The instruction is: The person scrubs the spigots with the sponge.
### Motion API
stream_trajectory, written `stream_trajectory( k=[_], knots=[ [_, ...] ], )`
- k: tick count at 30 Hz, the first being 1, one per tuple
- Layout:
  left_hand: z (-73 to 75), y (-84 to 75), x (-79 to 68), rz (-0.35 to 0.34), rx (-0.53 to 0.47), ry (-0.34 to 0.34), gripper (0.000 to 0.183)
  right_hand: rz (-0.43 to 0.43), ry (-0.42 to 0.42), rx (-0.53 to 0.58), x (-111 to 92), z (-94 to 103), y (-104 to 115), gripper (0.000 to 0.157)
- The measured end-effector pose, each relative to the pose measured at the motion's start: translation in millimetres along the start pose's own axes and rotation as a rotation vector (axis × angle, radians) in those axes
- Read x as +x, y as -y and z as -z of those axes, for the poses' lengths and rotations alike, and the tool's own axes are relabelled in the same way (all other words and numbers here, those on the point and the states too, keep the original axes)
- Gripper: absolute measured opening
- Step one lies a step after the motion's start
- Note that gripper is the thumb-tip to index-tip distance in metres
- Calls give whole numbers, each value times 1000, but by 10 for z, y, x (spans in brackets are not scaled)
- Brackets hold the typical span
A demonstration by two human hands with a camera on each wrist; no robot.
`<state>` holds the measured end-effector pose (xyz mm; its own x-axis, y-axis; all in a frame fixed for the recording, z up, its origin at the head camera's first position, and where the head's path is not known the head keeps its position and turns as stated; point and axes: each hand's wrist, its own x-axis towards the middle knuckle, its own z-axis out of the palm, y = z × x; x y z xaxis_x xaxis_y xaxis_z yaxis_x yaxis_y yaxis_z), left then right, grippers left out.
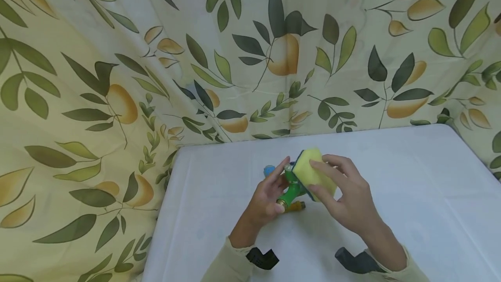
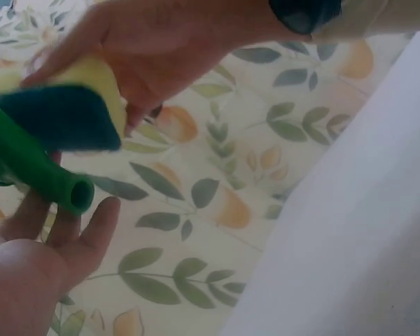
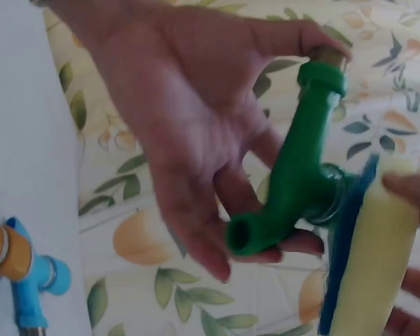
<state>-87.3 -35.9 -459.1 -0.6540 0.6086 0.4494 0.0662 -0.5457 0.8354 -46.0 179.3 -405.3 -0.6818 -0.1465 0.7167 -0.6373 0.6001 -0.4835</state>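
Observation:
A green plastic tap point(image 1: 290, 195) with a threaded brass end is in my left hand point(image 1: 263, 199). In the right wrist view the thumb presses that threaded end, while the fingers support the tap near its spout. My right hand point(image 1: 350, 195) grips a yellow sponge point(image 1: 316, 175) with a dark blue scouring side. That dark side faces the tap and lies against its side fitting in the right wrist view. The spout's round opening shows in the left wrist view, below the scouring side point(image 2: 63, 119).
Behind the hands on the white table point(image 1: 426, 203) lie an orange tap point(image 1: 297, 206) and a blue tap point(image 3: 52, 274), close together in the right wrist view. A leaf-and-fruit patterned curtain point(image 1: 250, 86) hangs along the table's far and left edges.

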Motion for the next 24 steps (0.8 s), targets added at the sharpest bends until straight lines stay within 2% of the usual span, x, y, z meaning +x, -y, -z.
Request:
stream_trajectory(
  k=[2, 4, 6, 9, 10, 13, 18, 22, 24],
  knots=[
    [11, -3, -6, 4, 40, 16, 115, 32, 6, 9, 6, 18, 23, 53],
    [26, -9, -10, 6, 97, 19, 114, 19, 30, 5, 24, 38, 40, 46],
    [47, -22, -20, 20, 171, 17, 113, -33, 53, -25, 45, 55, 46, 40],
    [87, -37, -54, 46, 286, 13, 108, -116, 129, -82, 55, 86, 73, 50],
    [95, -50, -68, 55, 331, 12, 102, -118, 152, -89, 56, 94, 85, 54],
    [100, -93, -86, 73, 485, 12, 91, -108, 194, -97, 72, 100, 88, 54],
    [78, -123, -74, 108, 748, 7, 97, -128, 208, -137, 107, 83, 71, 51],
    [59, -102, -76, 131, 859, -18, 98, -81, 235, -129, 98, 78, 81, 51],
    [48, -98, -77, 126, 912, -26, 98, -99, 230, -139, 112, 67, 66, 50]
  ],
)
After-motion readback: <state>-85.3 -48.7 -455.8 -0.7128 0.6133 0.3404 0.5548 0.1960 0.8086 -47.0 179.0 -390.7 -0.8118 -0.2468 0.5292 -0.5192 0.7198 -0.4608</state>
